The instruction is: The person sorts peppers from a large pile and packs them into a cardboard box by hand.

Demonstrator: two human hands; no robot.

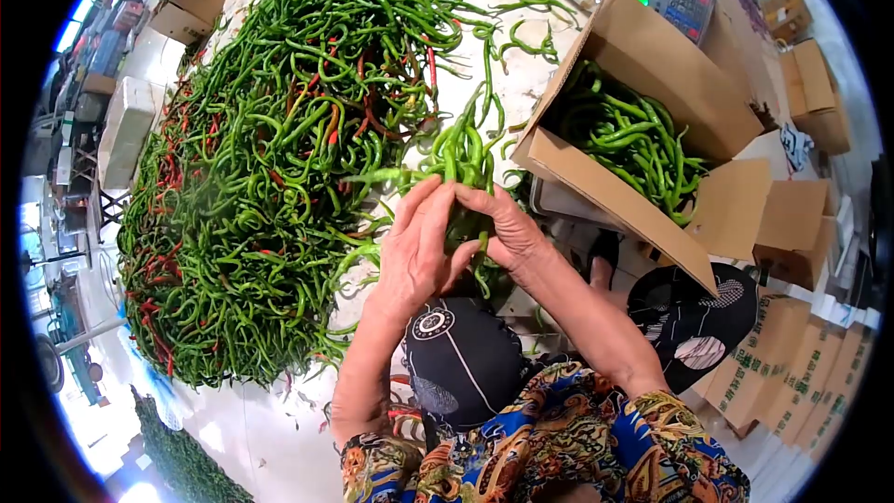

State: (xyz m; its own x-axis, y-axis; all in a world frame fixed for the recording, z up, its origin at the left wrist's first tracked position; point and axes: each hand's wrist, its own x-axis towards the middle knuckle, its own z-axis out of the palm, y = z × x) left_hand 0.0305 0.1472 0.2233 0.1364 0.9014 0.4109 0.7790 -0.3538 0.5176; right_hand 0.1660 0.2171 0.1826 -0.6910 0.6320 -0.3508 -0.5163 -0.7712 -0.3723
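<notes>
Far left: white foam block (130,135) standing beside the stock, an open carton (191,0) further back. Next, the big heap of green peppers (270,177) on a white surface (247,428), reds mixed in, mostly along the left edge. Heap sits left of the hands, presumably so either arm can reach its near edge without leaning.

Centre: held bunch (456,154) of green peppers, between heap and box. Left hand (413,247) is closed on its left side, fingers straight and together, tips meeting the other hand. Right hand (512,233) wraps the right side, thumb and fingers curved around it. Two-handed cup — likely because loose, curved peppers would slip from one hand, and pressing from both sides keeps them as one bundle. Pepper ends stick out above the fingers; palm contact is hidden. Some loose peppers (535,42) lie on the surface beyond.

Right: open box (643,51), flaps spread, mouth tilted toward the person — probably for easy access. Packed peppers (638,135) lie inside. Metal-looking platform (559,205) shows under its near edge, maybe the scale's pan. Scale console (684,9) stands behind, green display lit but digits unreadable. Far right: printed cartons (782,354) stacked low, out of the arms' way.
</notes>
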